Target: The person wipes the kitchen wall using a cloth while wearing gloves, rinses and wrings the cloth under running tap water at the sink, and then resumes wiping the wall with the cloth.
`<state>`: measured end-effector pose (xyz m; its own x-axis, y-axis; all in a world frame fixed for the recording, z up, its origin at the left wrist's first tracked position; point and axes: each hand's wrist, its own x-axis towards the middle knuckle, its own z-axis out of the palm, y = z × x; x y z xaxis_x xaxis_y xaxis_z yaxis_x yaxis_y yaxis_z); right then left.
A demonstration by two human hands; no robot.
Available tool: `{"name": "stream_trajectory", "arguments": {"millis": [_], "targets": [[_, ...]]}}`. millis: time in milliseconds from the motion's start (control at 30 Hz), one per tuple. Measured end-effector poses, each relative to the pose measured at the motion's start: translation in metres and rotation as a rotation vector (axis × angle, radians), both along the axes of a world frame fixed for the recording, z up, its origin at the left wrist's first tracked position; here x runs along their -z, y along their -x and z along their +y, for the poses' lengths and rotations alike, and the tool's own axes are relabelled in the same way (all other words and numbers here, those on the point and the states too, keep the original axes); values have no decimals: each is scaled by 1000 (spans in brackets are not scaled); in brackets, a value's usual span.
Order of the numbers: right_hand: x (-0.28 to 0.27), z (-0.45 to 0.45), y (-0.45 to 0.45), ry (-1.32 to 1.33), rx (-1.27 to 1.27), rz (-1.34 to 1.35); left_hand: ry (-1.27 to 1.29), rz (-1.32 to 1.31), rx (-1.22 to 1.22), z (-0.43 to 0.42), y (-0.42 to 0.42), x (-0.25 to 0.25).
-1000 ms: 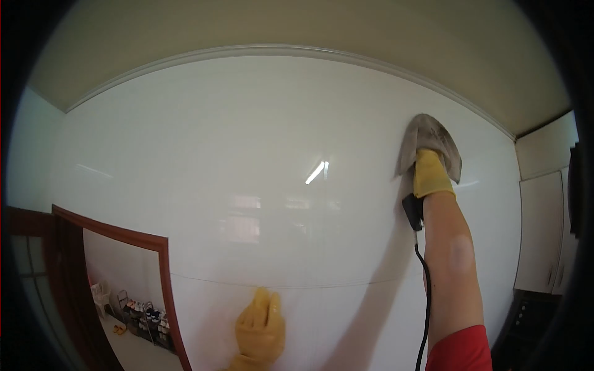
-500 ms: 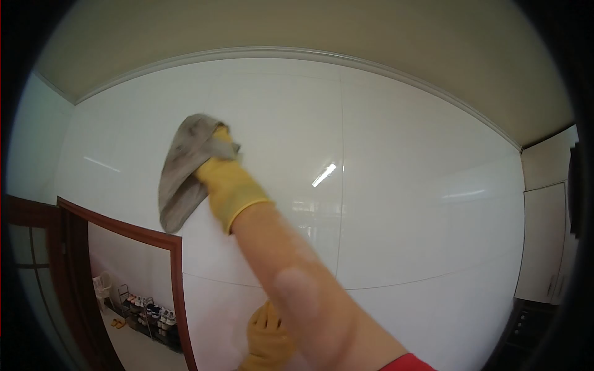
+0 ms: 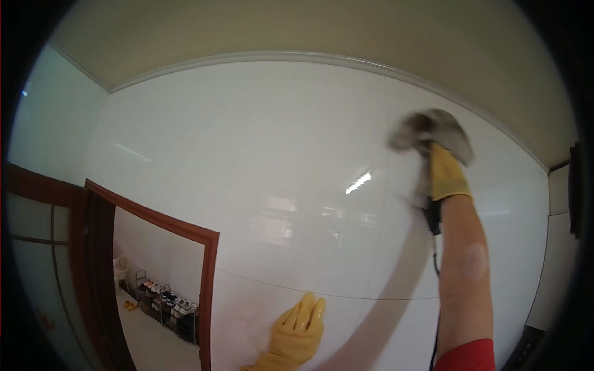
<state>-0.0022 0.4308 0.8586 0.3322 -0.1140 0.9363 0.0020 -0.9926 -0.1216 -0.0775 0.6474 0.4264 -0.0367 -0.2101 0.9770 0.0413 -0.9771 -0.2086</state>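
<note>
My right hand, in a yellow rubber glove, is high on the right side of the white tiled wall. It is pressed on a grey cloth, which is blurred by motion and hides the fingers. Lower down, my left hand wears a matching glove and lies flat on the wall with its fingers stretched upward, holding nothing. A small dark object with a thin black cord hangs beside my right wrist; what it is I cannot tell.
At the left is a doorway with a brown wooden frame and a glazed door. Beyond it stands a rack of shoes. A ceiling trim runs above the wall. Pale cabinets stand at the far right.
My right hand has swept the cloth from the left part of the wall across to the upper right. My left hand stays low on the wall, now in fuller view. The view has shifted right.
</note>
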Motion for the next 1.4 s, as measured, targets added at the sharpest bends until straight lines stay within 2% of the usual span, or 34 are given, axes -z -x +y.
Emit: {"name": "stream_trajectory", "arguments": {"millis": [133, 233, 333, 400, 433, 500, 533, 600, 733, 800, 833, 867, 900, 933, 1000, 1167, 1233, 1300, 1400], "targets": [[-4, -6, 9, -29, 128, 88, -5, -44, 61, 1, -6, 4], [-16, 40, 19, 18, 109, 56, -16, -84, 45, 0, -7, 4], [-33, 100, 36, 86, 39, -32, -34, -35, -84, 1, -1, 5], [-41, 139, 50, 129, -7, -92, -16, 36, 127, 8, -14, 2], [-45, 160, 58, 156, -45, -120, -12, 36, 125, 5, -9, 3], [-45, 201, 76, 211, -120, -172, 129, 80, 373, -6, 9, 4], [-44, 220, 85, 240, -168, -197, 132, 80, 366, -7, 11, 5], [-39, 257, 102, 302, -293, -240, 47, 67, 110, -8, 11, 6], [-20, 312, 122, 420, -597, -302, 112, -15, 285, -6, -4, 16], [-11, 322, 128, 455, -703, -332, 59, 139, 17, -3, -6, 22], [-10, 321, 127, 459, -724, -341, 52, 138, 13, -4, -18, 29], [-11, 316, 126, 457, -731, -359, 178, 123, 178, -6, -24, 29], [-15, 305, 122, 443, -714, -368, 303, 105, 348, -9, -30, 29], [-19, 288, 115, 415, -675, -368, 299, 106, 355, -11, -32, 32], [-33, 239, 95, 331, -539, -352, 74, 15, 80, -14, 10, 4], [-49, 118, 54, 130, -113, -157, 27, -3, 59, -10, 11, 4], [-48, 111, 58, 112, -37, -101, 27, -8, 34, -10, 11, 5], [-51, 129, 64, 126, -22, -98, 40, 8, 153, -6, 9, 6], [-50, 155, 74, 176, -5, -109, 27, -7, 84, -7, 7, 6]]}}
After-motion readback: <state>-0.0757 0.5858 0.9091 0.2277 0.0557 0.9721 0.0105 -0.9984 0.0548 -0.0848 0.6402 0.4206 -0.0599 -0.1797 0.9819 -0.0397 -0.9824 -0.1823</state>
